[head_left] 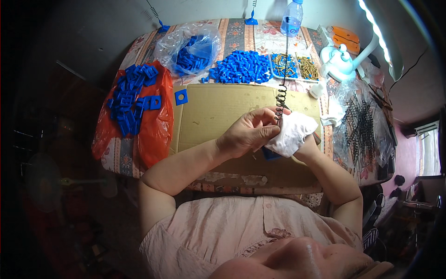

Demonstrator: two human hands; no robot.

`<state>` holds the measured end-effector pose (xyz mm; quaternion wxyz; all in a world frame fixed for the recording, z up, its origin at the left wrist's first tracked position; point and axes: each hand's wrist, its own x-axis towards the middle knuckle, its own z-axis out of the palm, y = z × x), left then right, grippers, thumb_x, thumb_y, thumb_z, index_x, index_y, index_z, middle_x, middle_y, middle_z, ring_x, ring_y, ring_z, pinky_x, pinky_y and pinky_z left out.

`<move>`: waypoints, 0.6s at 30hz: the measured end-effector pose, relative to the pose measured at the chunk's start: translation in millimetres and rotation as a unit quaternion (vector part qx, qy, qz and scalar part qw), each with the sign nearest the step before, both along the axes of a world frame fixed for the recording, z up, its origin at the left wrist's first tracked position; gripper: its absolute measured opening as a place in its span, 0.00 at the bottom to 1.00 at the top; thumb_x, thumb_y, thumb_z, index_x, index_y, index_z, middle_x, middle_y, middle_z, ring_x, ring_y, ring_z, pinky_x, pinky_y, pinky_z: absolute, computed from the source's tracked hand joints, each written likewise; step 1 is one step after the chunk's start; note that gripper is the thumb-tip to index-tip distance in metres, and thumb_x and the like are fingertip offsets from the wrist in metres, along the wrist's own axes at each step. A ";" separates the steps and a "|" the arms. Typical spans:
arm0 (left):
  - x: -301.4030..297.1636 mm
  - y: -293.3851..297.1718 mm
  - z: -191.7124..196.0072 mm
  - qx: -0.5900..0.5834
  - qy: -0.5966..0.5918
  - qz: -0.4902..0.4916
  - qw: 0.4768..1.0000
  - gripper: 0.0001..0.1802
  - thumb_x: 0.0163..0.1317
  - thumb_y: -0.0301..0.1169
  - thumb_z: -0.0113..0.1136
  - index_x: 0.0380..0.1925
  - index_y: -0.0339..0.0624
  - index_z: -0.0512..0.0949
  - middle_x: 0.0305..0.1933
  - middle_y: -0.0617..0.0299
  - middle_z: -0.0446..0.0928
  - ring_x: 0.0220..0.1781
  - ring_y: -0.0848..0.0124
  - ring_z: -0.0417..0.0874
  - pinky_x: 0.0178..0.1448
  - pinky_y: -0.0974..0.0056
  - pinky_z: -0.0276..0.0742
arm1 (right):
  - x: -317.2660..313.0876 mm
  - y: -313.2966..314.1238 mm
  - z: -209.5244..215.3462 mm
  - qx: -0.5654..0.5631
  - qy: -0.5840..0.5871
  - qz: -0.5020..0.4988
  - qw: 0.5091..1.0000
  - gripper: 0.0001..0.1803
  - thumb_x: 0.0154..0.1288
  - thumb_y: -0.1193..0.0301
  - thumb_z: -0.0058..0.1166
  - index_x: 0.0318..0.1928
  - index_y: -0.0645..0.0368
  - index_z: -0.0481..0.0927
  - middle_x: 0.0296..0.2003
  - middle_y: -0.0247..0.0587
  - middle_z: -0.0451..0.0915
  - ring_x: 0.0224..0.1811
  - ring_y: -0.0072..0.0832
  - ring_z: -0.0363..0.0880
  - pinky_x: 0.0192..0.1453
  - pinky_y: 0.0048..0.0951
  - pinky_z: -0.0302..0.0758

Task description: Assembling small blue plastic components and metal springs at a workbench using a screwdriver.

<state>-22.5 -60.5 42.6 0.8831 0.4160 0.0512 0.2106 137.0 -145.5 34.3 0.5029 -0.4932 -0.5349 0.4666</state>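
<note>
At one o'clock, a label is carried by a clear plastic bottle with a blue cap; large lettering is printed on its blue lower part, but it cannot be fully made out at this size.

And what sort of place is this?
Probably a room at home used as a workspace: there's a flowered tablecloth, a pile of small blue plastic tubes, and a coiled black wire in the person's left hand.
</note>
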 end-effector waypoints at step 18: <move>-10.1 7.1 4.7 0.002 0.014 -0.048 0.999 0.07 0.56 0.27 0.59 0.34 0.37 0.75 0.56 0.53 0.64 0.23 0.76 0.74 0.24 0.75 0.72 | 3.8 8.1 22.4 0.012 -0.077 0.139 0.987 0.31 0.52 0.71 0.61 0.56 0.60 0.62 0.40 0.37 0.77 0.40 0.20 0.75 0.47 0.23 0.71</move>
